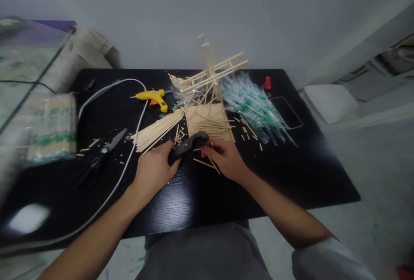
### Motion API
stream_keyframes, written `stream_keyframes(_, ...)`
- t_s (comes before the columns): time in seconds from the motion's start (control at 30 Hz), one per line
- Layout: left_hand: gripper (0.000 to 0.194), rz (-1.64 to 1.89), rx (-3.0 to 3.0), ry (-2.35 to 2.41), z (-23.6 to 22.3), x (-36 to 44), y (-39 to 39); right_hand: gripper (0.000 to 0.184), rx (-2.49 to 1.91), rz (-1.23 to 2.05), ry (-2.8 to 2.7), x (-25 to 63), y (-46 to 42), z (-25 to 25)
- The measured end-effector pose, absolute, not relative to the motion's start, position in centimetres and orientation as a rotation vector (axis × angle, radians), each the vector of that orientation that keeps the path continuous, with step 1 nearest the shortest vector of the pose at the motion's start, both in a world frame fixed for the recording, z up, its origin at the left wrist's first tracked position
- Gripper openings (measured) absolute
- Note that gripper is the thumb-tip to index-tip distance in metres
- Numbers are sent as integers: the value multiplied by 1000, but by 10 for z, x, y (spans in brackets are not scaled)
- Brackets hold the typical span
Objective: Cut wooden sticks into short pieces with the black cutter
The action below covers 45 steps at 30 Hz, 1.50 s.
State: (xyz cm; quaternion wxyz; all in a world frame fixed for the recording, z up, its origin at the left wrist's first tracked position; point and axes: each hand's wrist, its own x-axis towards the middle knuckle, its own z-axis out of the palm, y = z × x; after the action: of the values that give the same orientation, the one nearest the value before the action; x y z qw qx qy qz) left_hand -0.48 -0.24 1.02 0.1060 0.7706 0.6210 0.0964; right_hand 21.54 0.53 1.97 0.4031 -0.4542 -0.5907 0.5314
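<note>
2 forearms (97, 228) are extended over black table (310, 176). Black hand tool (184, 146) is gripped by left hand (153, 170); thin stick (212, 145) apparently pinched by right hand (228, 159). Behind: stick frame (214, 80) joined, loose sticks (158, 131) left unattached.

I can't read any text, brand or number from where I sit. Taking the yellow glue gun (151, 95) as my landmark, I see green print across the clear packet of sticks (51, 127) well to its left, too blurred to make out, and green print on the crumpled clear wrappers (254, 105) to its right, which I can't read either.
</note>
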Motion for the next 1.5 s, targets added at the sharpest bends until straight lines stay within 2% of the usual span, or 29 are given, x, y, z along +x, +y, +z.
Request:
stream_keyframes(0.27,41,735,1766,1584,10,-7,4,38,-1162,1394,-1420,213,4,12)
stream_keyframes(0.5,31,685,1804,1505,12,-1,1,34,-1071,1528,-1342,211,4,8)
stream_keyframes(0.77,41,679,1577,1307,10,2,-4,32,-1056,1523,-1185,210,8,1)
stream_keyframes(1.03,26,881,1435,1383,13,1,-2,38,-1158,1372,-1070,213,15,-7)
stream_keyframes(1.23,31,1108,1195,1462,12,-3,2,42,-1231,1421,-1197,213,15,-5)
stream_keyframes(1.33,27,1164,1167,1453,13,-4,3,44,-1278,1424,-1343,213,13,-4)
stream_keyframes(1.5,26,1198,1206,1409,12,-9,5,37,-1304,1269,-1615,214,12,-4)
